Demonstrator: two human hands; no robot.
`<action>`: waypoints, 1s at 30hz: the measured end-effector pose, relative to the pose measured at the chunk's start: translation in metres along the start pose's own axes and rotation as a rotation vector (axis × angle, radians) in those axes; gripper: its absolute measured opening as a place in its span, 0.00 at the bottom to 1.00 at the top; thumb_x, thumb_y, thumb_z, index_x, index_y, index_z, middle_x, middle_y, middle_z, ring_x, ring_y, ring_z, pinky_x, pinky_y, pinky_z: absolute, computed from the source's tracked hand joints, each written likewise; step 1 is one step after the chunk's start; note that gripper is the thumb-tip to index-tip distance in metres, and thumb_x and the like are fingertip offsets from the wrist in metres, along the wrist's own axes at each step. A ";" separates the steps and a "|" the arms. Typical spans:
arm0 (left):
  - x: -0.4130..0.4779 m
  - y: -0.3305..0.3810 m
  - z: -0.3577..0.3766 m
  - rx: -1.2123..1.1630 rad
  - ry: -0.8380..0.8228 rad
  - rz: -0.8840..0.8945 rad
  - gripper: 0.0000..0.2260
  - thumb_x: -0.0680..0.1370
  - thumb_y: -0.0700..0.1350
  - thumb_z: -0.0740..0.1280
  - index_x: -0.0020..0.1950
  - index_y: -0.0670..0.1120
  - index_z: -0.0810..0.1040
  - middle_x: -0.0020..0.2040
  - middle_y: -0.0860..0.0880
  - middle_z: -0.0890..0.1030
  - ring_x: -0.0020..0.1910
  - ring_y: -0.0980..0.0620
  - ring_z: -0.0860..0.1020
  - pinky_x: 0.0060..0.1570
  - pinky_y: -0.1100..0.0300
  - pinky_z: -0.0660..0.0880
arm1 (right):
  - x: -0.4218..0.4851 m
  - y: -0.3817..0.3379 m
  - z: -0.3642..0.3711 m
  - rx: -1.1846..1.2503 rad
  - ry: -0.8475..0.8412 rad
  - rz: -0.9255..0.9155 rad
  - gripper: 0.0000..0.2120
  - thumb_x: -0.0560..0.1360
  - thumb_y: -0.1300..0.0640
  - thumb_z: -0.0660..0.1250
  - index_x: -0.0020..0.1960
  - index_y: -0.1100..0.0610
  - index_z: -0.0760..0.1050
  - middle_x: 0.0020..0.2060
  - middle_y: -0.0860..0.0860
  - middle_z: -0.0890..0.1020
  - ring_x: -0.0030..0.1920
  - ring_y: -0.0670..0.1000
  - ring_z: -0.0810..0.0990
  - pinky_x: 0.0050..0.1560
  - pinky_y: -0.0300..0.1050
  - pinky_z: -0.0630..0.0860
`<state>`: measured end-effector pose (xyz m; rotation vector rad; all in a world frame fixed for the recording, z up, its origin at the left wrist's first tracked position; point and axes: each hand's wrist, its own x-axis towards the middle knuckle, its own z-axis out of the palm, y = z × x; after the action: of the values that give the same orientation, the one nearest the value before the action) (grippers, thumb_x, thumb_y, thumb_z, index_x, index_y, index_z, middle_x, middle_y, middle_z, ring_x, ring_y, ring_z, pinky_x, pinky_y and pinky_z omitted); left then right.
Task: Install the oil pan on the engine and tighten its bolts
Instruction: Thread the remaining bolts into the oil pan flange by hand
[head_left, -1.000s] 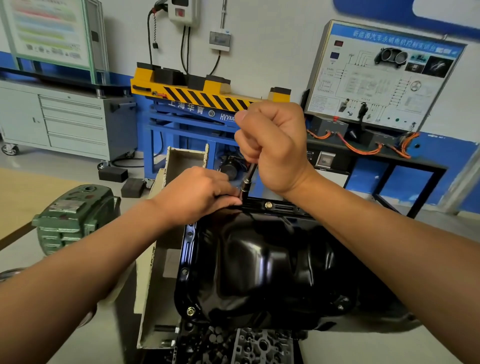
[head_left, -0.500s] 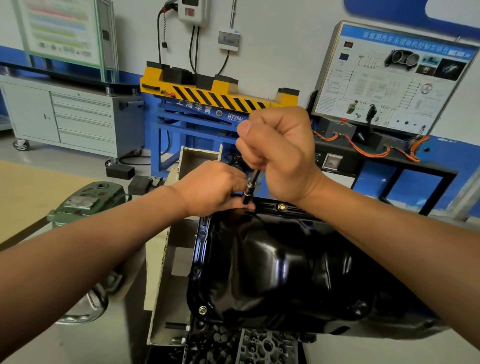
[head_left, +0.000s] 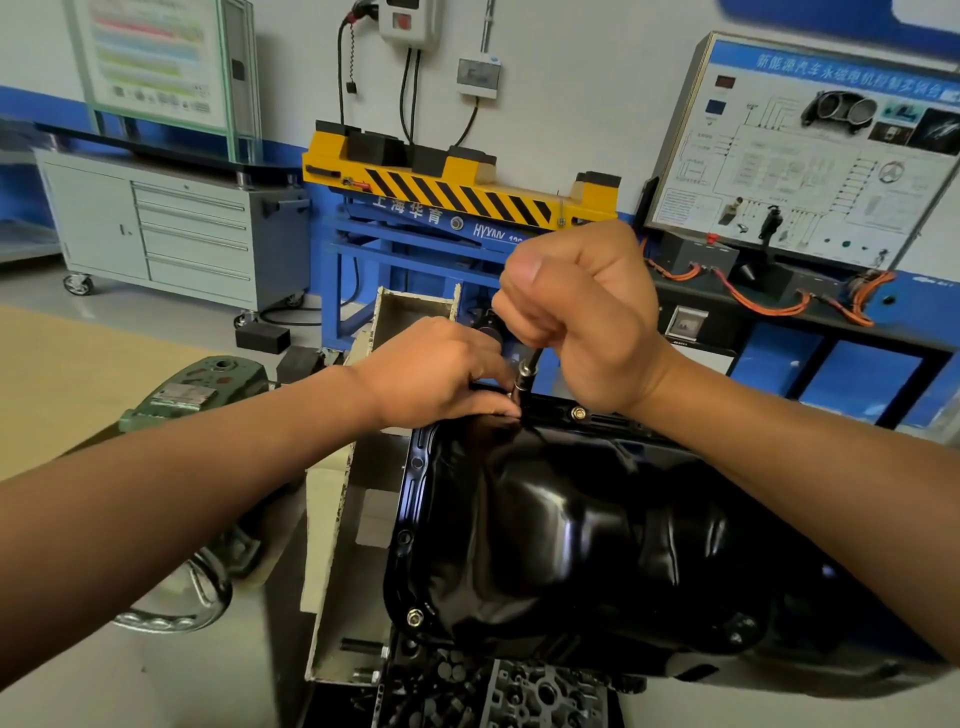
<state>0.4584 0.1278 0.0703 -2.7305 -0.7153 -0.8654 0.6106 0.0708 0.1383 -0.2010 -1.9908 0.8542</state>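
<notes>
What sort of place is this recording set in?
Probably an automotive training workshop: a teaching board with wiring diagrams, a yellow-and-blue lift bench, and a wheeled drawer cabinet.

A grey drawer cabinet (head_left: 171, 228) stands far left, a yellow-and-black striped lift (head_left: 457, 192) far centre, a wiring display board (head_left: 810, 156) far right.

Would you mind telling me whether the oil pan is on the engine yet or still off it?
On it: the oil pan lies flange-down on the engine, with a far bolt and a near-left bolt in place.
</notes>
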 end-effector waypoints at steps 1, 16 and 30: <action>-0.001 -0.001 0.002 0.028 0.019 0.015 0.16 0.77 0.56 0.69 0.50 0.44 0.86 0.43 0.46 0.84 0.41 0.44 0.82 0.39 0.48 0.78 | 0.001 0.001 0.001 0.014 -0.007 -0.003 0.18 0.73 0.57 0.59 0.26 0.49 0.61 0.22 0.40 0.62 0.23 0.40 0.59 0.29 0.34 0.59; -0.001 0.013 -0.002 -0.016 0.062 -0.087 0.13 0.79 0.51 0.64 0.42 0.44 0.79 0.39 0.37 0.80 0.40 0.35 0.80 0.40 0.41 0.79 | -0.009 0.004 0.014 -0.030 -0.153 -0.002 0.15 0.75 0.58 0.57 0.30 0.49 0.68 0.23 0.40 0.68 0.25 0.40 0.66 0.32 0.32 0.62; 0.006 0.012 -0.007 0.281 -0.068 0.089 0.17 0.80 0.55 0.59 0.44 0.45 0.79 0.37 0.45 0.80 0.32 0.42 0.79 0.30 0.52 0.76 | -0.021 -0.052 -0.014 -1.517 -0.479 0.211 0.09 0.82 0.48 0.59 0.50 0.52 0.63 0.35 0.47 0.68 0.32 0.48 0.68 0.28 0.47 0.61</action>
<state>0.4652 0.1170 0.0788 -2.5284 -0.6655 -0.6047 0.6430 0.0289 0.1618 -1.1335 -2.6981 -0.7489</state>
